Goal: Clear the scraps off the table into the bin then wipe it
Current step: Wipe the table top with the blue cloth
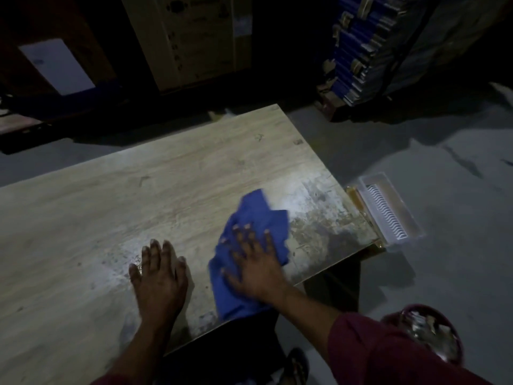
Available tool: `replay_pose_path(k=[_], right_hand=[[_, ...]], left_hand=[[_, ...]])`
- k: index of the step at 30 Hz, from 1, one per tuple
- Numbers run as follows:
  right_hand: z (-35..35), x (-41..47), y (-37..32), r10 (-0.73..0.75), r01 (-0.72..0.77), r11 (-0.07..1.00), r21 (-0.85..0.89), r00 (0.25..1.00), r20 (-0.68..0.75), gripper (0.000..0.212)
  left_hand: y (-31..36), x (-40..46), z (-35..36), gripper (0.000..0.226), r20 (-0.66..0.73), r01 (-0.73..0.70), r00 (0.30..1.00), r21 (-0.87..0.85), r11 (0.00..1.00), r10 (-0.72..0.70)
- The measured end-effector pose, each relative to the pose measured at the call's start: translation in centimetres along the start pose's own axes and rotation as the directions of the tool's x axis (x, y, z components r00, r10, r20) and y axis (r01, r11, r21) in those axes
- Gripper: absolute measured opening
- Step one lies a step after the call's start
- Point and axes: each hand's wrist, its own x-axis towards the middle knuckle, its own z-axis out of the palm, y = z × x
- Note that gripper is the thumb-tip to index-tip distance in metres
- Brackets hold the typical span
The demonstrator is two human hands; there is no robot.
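Wiping looks to be under way: the right hand (pixel 254 266) presses, fingers spread flat, on a crumpled blue cloth (pixel 251 240) near the right end of the pale wood-grain laminate counter (pixel 155 190), while the left hand (pixel 158 276) rests flat and wide on the bare top, holding nothing. No loose scraps show on the counter, and the round dark-red bin (pixel 431 333) on the floor by the near right corner holds pale crumpled bits, so clearing seems done. Left to do, I judge: the worn, blotchy grey patch just right of the cloth. A clear ribbed plastic tray (pixel 388 211) sits on the floor beside the counter's right edge.
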Motion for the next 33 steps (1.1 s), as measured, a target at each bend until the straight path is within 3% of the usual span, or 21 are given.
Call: replay_pose_path(k=[2, 3, 5, 9, 12, 14, 17, 18, 19, 22, 24, 25, 27, 29, 31, 33], right_hand=[[-0.2, -1.7, 0.8, -0.318, 0.318, 0.948, 0.005, 0.946, 0.064, 0.064], [-0.6, -2.5, 2.1, -0.393, 0.395, 0.919, -0.005, 0.915, 0.088, 0.064], [-1.5, -4.1, 6.0, -0.381, 0.389, 0.919, -0.059, 0.918, 0.113, 0.065], [-4.4, -6.6, 15.7, -0.050, 0.079, 0.987, -0.138, 0.978, 0.202, 0.075], [-5.9, -7.8, 19.6, 0.268, -0.230, 0.957, -0.178, 0.936, 0.230, 0.078], [-5.8, -7.6, 18.9, 0.545, -0.522, 0.835, -0.172, 0.828, 0.134, 0.078], [-4.2, -4.8, 12.8, 0.836, -0.840, 0.542, 0.034, 0.542, 0.081, 0.078], [-3.6, -3.9, 10.0, 0.858, -0.862, 0.501, 0.082, 0.507, 0.081, 0.079], [-3.1, -3.4, 7.3, 0.844, -0.846, 0.527, 0.076, 0.532, 0.068, 0.079], [-1.4, -3.1, 0.7, 0.641, -0.641, 0.768, -0.004, 0.768, 0.009, 0.075], [-1.0, -3.4, -2.8, 0.339, -0.340, 0.940, 0.002, 0.939, 0.047, 0.075], [-0.9, -3.6, -3.8, 0.137, -0.138, 0.990, 0.010, 0.987, 0.083, 0.074], [-0.7, -3.2, -3.3, -0.259, 0.256, 0.966, 0.043, 0.959, 0.118, 0.071], [-0.9, -1.8, -0.5, -0.546, 0.545, 0.837, 0.044, 0.827, 0.136, 0.071], [-1.2, 0.7, 2.7, -0.689, 0.695, 0.718, 0.041, 0.700, 0.188, 0.074], [-1.3, 4.1, 4.9, -0.662, 0.677, 0.736, 0.017, 0.713, 0.230, 0.079]], left_hand=[[0.0, -0.1, 0.1, 0.062, -0.025, -0.003, 1.000, 0.002, 1.000, 0.003], [0.0, -0.1, 0.1, 0.062, -0.032, -0.008, 0.999, 0.007, 1.000, 0.008], [-0.2, -0.2, 0.1, 0.062, -0.037, -0.010, 0.999, 0.013, 1.000, 0.011], [0.0, -0.3, 0.3, 0.063, -0.045, 0.003, 0.999, -0.006, 1.000, -0.004], [-0.1, -0.4, 0.4, 0.063, -0.077, -0.006, 0.997, -0.015, 1.000, 0.005], [-0.1, -0.3, 0.3, 0.062, -0.086, -0.012, 0.996, -0.016, 1.000, 0.010], [0.0, -0.1, 0.4, 0.058, -0.095, -0.003, 0.995, -0.019, 1.000, 0.001], [-0.1, -0.1, 0.4, 0.057, -0.102, 0.003, 0.995, -0.028, 1.000, -0.006], [-0.2, 0.0, 0.4, 0.055, -0.107, 0.007, 0.994, -0.048, 0.999, -0.012], [-0.6, 0.0, 0.7, 0.054, -0.130, -0.003, 0.991, -0.085, 0.996, -0.008], [-0.9, 0.0, 1.0, 0.054, -0.151, -0.015, 0.989, -0.116, 0.993, -0.003], [-1.1, 0.0, 1.2, 0.054, -0.166, -0.021, 0.986, -0.131, 0.991, -0.001], [-1.2, -0.1, 1.5, 0.053, -0.204, -0.038, 0.979, -0.147, 0.988, 0.007], [-1.1, 0.0, 1.5, 0.052, -0.236, -0.054, 0.972, -0.154, 0.987, 0.016], [-1.2, -0.1, 1.6, 0.052, -0.246, -0.055, 0.969, -0.153, 0.987, 0.016], [-1.2, -0.2, 1.6, 0.052, -0.240, -0.052, 0.971, -0.152, 0.987, 0.014]])
